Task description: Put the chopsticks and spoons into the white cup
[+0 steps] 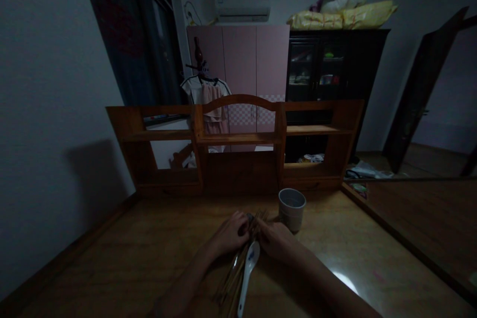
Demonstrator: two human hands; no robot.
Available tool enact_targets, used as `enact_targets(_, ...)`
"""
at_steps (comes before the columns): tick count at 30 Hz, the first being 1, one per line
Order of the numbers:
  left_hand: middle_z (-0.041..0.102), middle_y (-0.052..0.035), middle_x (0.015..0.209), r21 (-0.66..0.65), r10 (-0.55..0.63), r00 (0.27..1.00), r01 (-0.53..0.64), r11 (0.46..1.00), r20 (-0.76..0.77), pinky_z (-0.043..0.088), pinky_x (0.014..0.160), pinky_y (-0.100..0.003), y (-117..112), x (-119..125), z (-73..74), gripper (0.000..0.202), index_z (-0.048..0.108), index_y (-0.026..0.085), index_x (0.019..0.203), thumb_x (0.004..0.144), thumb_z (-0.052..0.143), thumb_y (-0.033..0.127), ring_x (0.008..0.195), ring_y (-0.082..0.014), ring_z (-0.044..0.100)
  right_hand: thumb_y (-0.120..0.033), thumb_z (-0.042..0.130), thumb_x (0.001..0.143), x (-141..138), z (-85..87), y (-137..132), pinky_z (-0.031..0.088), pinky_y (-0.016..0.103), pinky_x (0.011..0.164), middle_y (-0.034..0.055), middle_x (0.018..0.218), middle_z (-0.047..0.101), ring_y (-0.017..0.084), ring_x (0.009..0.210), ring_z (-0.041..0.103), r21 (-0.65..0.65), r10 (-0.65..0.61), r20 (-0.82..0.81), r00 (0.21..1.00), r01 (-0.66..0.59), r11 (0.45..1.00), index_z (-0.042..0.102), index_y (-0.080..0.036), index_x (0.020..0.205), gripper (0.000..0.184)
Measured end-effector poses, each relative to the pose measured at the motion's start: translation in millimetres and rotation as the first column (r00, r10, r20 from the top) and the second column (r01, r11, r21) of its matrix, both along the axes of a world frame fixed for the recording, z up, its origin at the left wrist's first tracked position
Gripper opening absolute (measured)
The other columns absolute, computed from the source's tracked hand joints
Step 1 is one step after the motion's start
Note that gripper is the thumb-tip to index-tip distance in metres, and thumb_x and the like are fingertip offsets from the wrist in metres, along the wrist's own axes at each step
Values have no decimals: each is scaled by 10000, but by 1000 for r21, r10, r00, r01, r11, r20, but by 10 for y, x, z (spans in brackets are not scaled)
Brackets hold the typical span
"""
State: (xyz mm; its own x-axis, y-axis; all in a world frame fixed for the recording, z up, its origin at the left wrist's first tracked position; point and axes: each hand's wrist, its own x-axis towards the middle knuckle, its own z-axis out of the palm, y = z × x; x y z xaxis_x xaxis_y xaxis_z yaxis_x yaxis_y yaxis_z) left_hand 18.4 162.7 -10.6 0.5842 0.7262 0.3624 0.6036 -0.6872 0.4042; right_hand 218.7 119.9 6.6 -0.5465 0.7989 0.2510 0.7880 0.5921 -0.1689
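Note:
A bundle of chopsticks point(233, 278) lies on the wooden desk point(149, 253), running from near me toward the far side, with a white ceramic spoon point(249, 268) on its right side. My left hand point(229, 234) is curled over the far end of the bundle from the left. My right hand point(275, 239) presses against the same end from the right, fingers together. The chopstick tips point(261, 214) stick out past both hands. A pale cup point(291, 207) stands upright just beyond my right hand.
A low wooden shelf unit point(238, 139) stands along the desk's far edge. A darker table surface point(428, 218) adjoins on the right. Behind are pink wardrobe doors point(240, 59), a dark cabinet point(328, 64) and an open door point(421, 89). The room is dim.

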Motion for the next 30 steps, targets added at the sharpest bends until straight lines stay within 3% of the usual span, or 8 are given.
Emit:
enact_targets(8,554,-24,861,23,35,999,-35,999,-12,393,748,-287,-12,-33,-7,60,528,201,762,814,504,184,839,-181,487,-125,447,857,-11,-25,-1,383,236,685,72,976,699,182,862,659,-32,12,-51,999,-14,999,513,-189,1114,273)
enact_targets(19,572,-29,838,52,56,998,-54,997,-23,390,746,-289,-2,-47,-1,190,545,194,717,869,520,306,847,-183,498,-130,448,881,-23,-50,4,383,233,684,65,969,704,182,864,666,-43,-7,-22,1000,6,999,529,-197,1105,247)
enact_targets(30,590,-35,814,54,48,999,-48,997,-6,401,746,-286,-3,-36,14,188,564,194,685,853,524,267,836,-179,521,-162,460,897,-20,-63,24,377,236,650,58,924,714,185,813,674,-22,-29,-16,999,28,999,540,-204,1094,217)
